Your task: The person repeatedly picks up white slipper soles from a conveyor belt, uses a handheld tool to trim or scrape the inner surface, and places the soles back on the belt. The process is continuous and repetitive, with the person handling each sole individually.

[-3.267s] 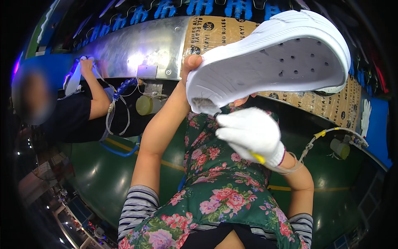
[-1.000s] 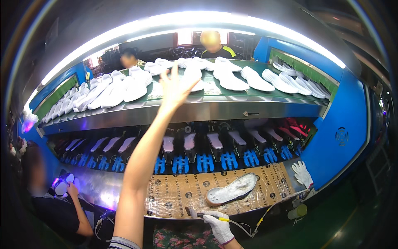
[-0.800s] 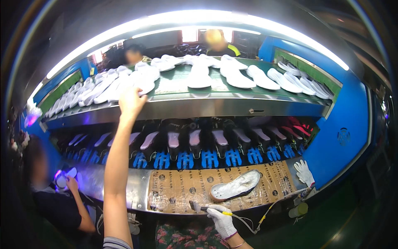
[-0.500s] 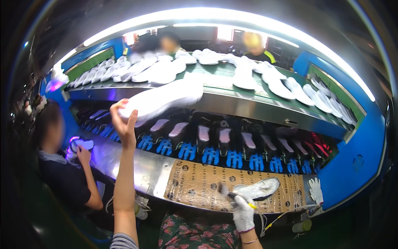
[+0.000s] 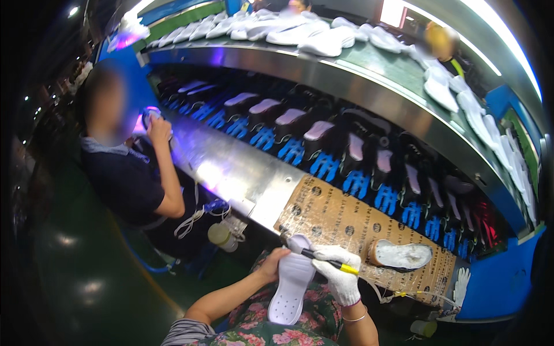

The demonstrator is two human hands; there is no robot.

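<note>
1. White sole (image 5: 293,288), one, is now being held low before the floral apron (image 5: 249,314); half a second earlier it was being held up near the conveyor (image 5: 378,68).
2. Its side is being gripped by the bare left hand (image 5: 271,266).
3. One brush (image 5: 309,254) is being clasped by the gloved right hand (image 5: 337,272), across the sole's upper end.
4. One brown-edged shoe piece (image 5: 402,255) is being supported by cardboard (image 5: 329,222); beside it, one loose glove (image 5: 461,286) is being displayed.

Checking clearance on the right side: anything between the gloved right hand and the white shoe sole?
Only the brush in the right hand; its black handle crosses the upper end of the white shoe sole. The bare left hand grips the opposite edge. Nothing else visible between.
</note>
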